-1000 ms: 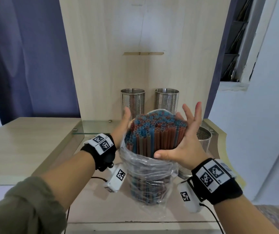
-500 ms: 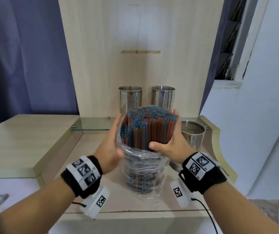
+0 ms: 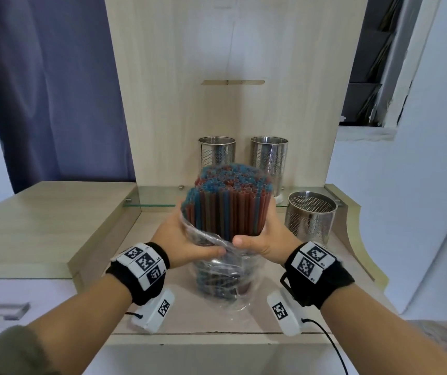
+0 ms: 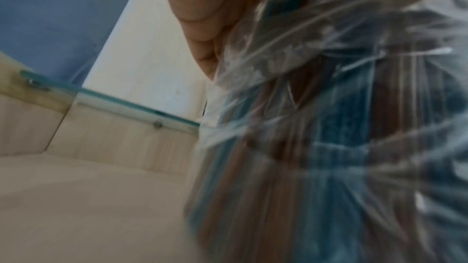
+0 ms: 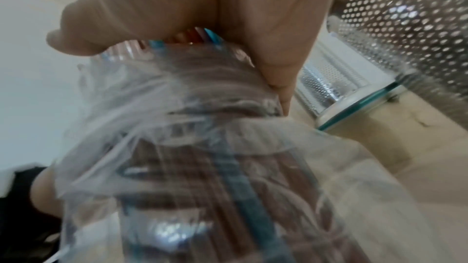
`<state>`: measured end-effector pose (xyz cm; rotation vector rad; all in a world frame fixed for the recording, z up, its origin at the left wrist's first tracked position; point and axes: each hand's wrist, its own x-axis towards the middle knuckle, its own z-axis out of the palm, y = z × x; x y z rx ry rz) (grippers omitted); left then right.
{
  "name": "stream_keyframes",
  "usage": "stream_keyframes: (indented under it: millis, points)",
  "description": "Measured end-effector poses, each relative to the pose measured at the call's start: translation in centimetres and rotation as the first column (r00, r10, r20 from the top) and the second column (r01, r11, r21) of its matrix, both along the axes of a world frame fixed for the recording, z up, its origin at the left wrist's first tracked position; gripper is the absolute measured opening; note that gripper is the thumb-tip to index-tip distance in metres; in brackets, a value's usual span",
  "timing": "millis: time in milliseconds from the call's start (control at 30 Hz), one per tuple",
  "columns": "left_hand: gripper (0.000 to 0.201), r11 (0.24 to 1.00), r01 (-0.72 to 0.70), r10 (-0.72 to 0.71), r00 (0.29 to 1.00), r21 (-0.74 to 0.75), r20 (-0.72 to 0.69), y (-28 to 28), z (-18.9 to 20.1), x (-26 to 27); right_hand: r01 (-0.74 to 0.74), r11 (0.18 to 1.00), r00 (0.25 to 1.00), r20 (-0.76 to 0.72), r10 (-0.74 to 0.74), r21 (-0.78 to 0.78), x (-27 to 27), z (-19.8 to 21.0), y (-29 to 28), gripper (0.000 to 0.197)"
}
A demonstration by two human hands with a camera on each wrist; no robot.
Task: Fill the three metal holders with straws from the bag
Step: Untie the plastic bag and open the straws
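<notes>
A thick bundle of red and blue straws (image 3: 230,207) stands upright in a clear plastic bag (image 3: 222,282) on the desk. The bag's rim is pushed down, so the straws' upper part is bare. My left hand (image 3: 187,242) wraps the bundle from the left over the plastic (image 4: 291,67). From the right, my right hand (image 3: 263,239) curls round the straws (image 5: 177,37) just above the bag's rim. Three perforated metal holders stand empty: two (image 3: 217,155) (image 3: 269,158) on the glass shelf behind, one (image 3: 310,216) on the desk at the right.
A glass shelf (image 3: 157,197) runs along the wooden back panel (image 3: 230,63). A raised wooden top (image 3: 41,220) lies to the left, and a blue curtain (image 3: 49,90) hangs behind it. The desk's curved edge (image 3: 363,239) ends at the right.
Both hands have slid down from the straw tops to the bundle's middle. The bag's rim has come down with them, baring more of the straws.
</notes>
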<state>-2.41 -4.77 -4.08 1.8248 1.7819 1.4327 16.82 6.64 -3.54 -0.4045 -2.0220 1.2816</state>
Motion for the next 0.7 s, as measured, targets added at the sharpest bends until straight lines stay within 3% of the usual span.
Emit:
stream_keyframes:
  millis: [233,367,467,600,700]
  points:
    - [0.078,0.994,-0.102,0.097,0.986,-0.036,-0.138,-1.9,3.7,-2.8,0.046,0.999,0.999,-0.019,-0.046,0.004,-0.8,1.3,-1.8,0.142]
    - [0.065,0.986,-0.151,0.131,0.967,-0.073,-0.219,-2.5,5.3,-3.8,0.215,0.952,0.977,-0.043,-0.211,0.219,-0.7,2.7,-2.0,0.13]
    - [0.078,0.983,-0.179,0.155,0.929,-0.044,-0.336,-2.5,6.8,-4.0,0.247,0.9,0.961,0.027,-0.275,0.36,-1.0,2.3,-1.7,0.109]
    - [0.08,0.99,-0.136,0.098,0.867,-0.043,-0.488,-1.7,6.8,-3.4,0.287,0.895,0.917,0.173,-0.36,0.342,-0.5,1.5,-0.9,0.102]
    - [0.09,0.994,-0.02,-0.025,0.909,-0.104,-0.415,-1.4,5.5,-2.3,0.272,0.895,0.883,0.278,-0.378,0.352,0.3,1.5,-0.4,0.09]
